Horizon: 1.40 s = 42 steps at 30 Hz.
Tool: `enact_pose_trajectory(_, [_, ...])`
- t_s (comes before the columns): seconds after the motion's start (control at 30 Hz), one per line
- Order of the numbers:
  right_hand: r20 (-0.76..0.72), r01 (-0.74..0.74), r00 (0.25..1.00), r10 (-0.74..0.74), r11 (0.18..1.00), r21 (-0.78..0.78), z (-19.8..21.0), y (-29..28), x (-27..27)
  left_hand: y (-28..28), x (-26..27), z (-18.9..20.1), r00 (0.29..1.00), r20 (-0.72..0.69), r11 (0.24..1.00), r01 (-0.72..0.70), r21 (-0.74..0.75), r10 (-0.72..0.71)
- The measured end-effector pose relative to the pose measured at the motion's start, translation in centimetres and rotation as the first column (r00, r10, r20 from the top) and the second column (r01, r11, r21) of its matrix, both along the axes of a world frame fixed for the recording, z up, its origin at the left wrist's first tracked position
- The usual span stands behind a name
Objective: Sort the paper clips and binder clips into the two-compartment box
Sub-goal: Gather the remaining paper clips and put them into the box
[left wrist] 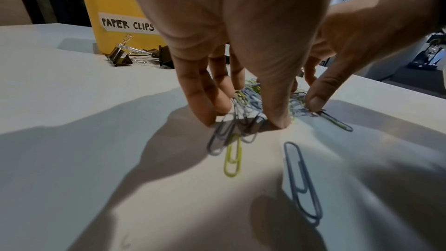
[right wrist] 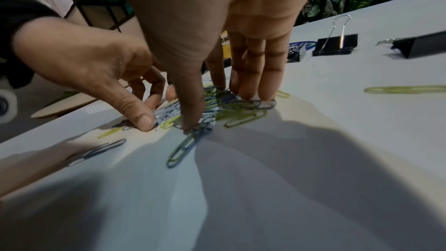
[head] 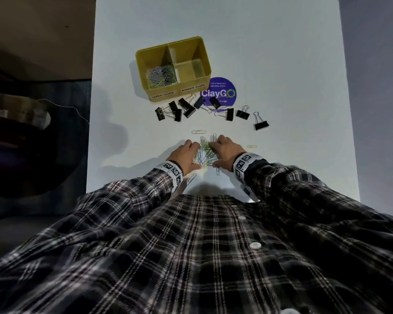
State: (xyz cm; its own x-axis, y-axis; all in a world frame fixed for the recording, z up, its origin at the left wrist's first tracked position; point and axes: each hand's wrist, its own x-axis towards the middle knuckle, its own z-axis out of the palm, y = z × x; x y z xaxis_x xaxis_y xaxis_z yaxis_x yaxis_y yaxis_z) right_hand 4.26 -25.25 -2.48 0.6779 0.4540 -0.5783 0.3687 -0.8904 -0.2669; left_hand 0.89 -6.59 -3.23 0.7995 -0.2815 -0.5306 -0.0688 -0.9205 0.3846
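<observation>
Head view: the left hand (head: 183, 152) and right hand (head: 225, 148) meet at mid-frame, raking a heap of paper clips (head: 205, 152) together on the white table (head: 281, 64). Above them lies a row of binder clips (head: 186, 109), then the yellow box (head: 145, 64); its left compartment holds paper clips, its right looks empty.

Left wrist view: the fingers (left wrist: 205, 106) are spread, tips down on the heap's edge, not clamped on anything. A yellow clip (left wrist: 233, 159) and a blue clip (left wrist: 301, 182) lie loose at lower centre.

Right wrist view: the fingertips (right wrist: 251, 91) press the heap, thumb apart; whether any clip is pinched, I cannot tell.

Gathering paper clips seems to be the step in hand; next, both hands should close under the heap and carry it to the left compartment.
</observation>
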Motion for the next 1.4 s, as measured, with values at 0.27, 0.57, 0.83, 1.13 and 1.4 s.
enact_pose_trajectory(0.27, [0.115,-0.082,0.991,0.067,0.988,0.131,-0.1,-1.3,-0.8,1.2,-0.1,-0.3,0.993,0.115,0.997,0.030,0.074,-0.039])
enact_pose_trajectory(0.57, [0.160,-0.255,0.955,0.249,0.967,0.019,-0.1,0.5,0.1,1.8,3.9,0.3,0.969,0.008,0.961,0.242,0.135,-0.245])
enact_pose_trajectory(0.83, [0.129,-0.120,0.986,0.108,0.989,0.091,-0.5,-0.2,0.3,1.2,2.4,-0.1,0.970,0.127,0.978,0.209,0.014,-0.209])
enact_pose_trajectory(1.13, [0.089,0.040,0.995,-0.052,0.991,0.127,0.4,-0.6,0.7,-0.1,1.3,-0.5,0.994,0.088,0.993,-0.050,-0.110,0.060])
enact_pose_trajectory(1.4, [0.028,0.302,0.945,-0.325,0.905,0.298,3.5,-1.8,2.2,0.4,2.1,-0.6,0.965,-0.044,0.943,-0.263,-0.203,0.260])
